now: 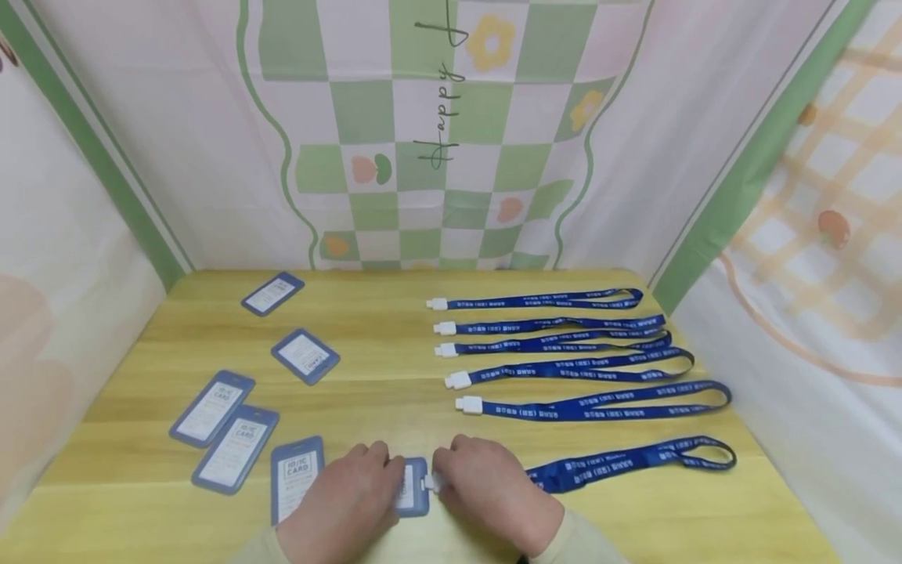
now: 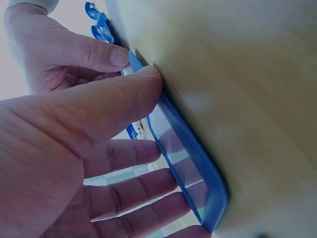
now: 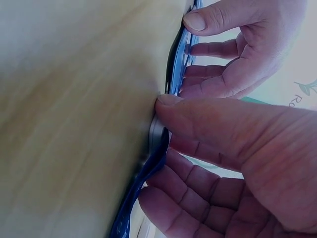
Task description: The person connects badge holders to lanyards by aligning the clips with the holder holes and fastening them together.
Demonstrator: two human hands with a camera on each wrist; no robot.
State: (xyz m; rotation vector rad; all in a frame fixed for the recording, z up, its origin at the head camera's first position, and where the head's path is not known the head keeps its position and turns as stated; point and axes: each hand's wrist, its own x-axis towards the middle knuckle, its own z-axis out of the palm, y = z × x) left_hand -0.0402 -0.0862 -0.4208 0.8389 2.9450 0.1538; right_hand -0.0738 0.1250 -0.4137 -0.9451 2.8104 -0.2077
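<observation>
My left hand [image 1: 355,499] pinches a blue-framed card holder [image 1: 416,501] between thumb and fingers, low over the wooden table. In the left wrist view the thumb lies on one face of the card holder [image 2: 198,173] and the fingers spread along its other side. My right hand [image 1: 492,487] pinches the white clip of a blue lanyard [image 1: 613,468]. That clip meets the slotted end of the card holder, and the strap trails off right across the table. In the right wrist view the lanyard strap [image 3: 131,203] runs down past the curled fingers.
Several blue lanyards [image 1: 564,366] with white clips lie in rows at the right. More card holders are scattered at the left, one [image 1: 290,470] right beside my left hand. A patterned cloth [image 1: 395,117] hangs behind the table [image 1: 380,337], with cloth at both sides.
</observation>
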